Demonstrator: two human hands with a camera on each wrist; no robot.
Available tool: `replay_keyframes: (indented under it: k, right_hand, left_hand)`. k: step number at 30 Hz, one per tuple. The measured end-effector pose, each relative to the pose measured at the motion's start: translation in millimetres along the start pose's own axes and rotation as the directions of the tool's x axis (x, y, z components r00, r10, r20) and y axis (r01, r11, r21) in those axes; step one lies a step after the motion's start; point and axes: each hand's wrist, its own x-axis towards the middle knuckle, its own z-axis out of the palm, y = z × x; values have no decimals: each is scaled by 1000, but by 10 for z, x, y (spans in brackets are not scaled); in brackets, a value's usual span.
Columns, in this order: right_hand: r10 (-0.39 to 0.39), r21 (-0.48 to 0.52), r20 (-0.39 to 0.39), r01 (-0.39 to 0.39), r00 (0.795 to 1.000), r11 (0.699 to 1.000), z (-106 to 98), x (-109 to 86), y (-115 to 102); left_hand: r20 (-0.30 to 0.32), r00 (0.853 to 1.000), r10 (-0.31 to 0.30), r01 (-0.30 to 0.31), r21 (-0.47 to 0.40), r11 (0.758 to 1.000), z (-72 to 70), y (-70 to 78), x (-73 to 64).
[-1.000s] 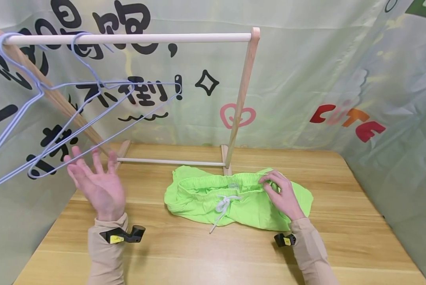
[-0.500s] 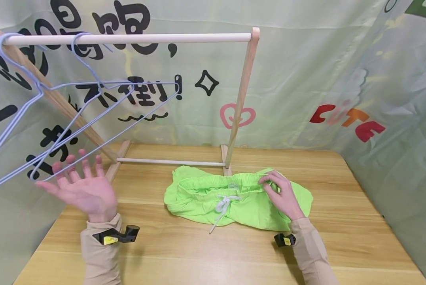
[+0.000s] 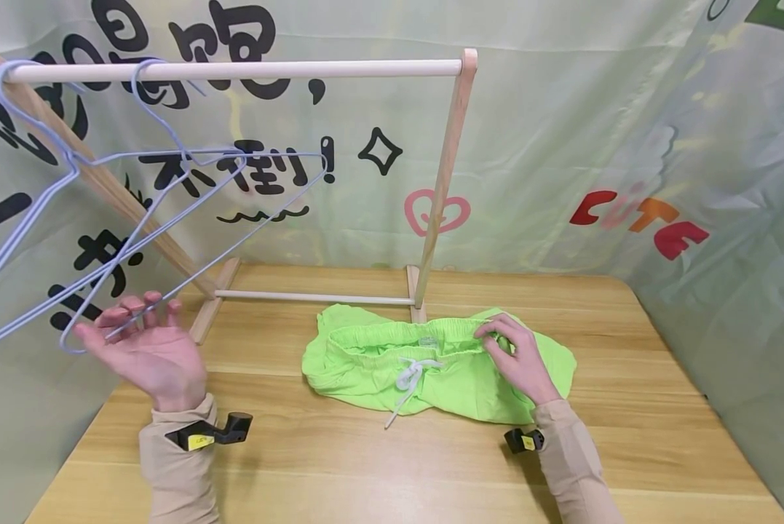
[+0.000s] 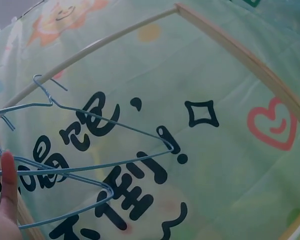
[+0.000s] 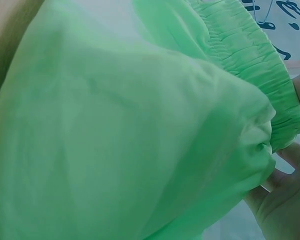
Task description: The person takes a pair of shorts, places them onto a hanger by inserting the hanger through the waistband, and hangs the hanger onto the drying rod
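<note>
Shifting toward eight o'clock over the last second, the left hand [image 3: 156, 356] had drawn its fingers in against the lower wire of a hanger [image 3: 185, 161]. (Head view, twelve at top.) Palm faced up, fingers partly bent where earlier they were spread, thumb apart. Left wrist view also put the wire across the fingers; could not tell whether they had hooked it or merely touched it. Hanger's lower corner had dipped a little toward six; hook stayed over the rail [image 3: 300, 70]. Second hanger [image 3: 70, 161] hung on the same rail, toward ten, no clear change.

Right hand [image 3: 519, 360], four o'clock: unmoved, pinching the waistband [image 3: 378, 338] between thumb and fingers. Shorts [image 3: 460, 382] lay on the table [image 3: 339, 466] just off centre at five o'clock, waistband gaping, drawstring [image 3: 410, 375] bow facing six. No shift there.

Meaning, as judged: left hand's work had turned to the hanger while the right kept the shorts placed. Hanger bare, shorts well apart from it; nothing joined yet. Thin wire on a loose hook looked apt to swing, so a firm hold would matter.
</note>
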Motion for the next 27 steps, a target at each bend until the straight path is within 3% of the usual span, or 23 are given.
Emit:
replay_keyframes:
  k: [4, 7, 11, 14, 22, 27]
  right_hand:
    - [6, 3, 5, -6, 1000, 1000, -8, 1, -13]
    - [7, -2, 6, -7, 1000, 1000, -9, -1, -10]
    - [1, -7, 5, -1, 1000, 1000, 0, -7, -3]
    - [-2, -5, 4, 2, 1000, 1000, 2, -7, -6]
    - [-2, 6, 8, 2, 1000, 1000, -4, 0, 12]
    - [5, 4, 10, -5, 1000, 1000, -3, -2, 14]
  left_hand:
    - [81, 997, 15, -15, 1, 1000, 2, -13, -33]
    - [135, 991, 8, -2, -48, 999, -5, -7, -37]
    - [214, 977, -10, 26, -72, 997, -11, 8, -21]
    - [265, 964, -23, 32, -33, 999, -9, 11, -5]
    - [335, 936, -113, 116, 12, 993, -36, 20, -19]
    - [387, 913, -126, 131, 12, 991, -55, -1, -29]
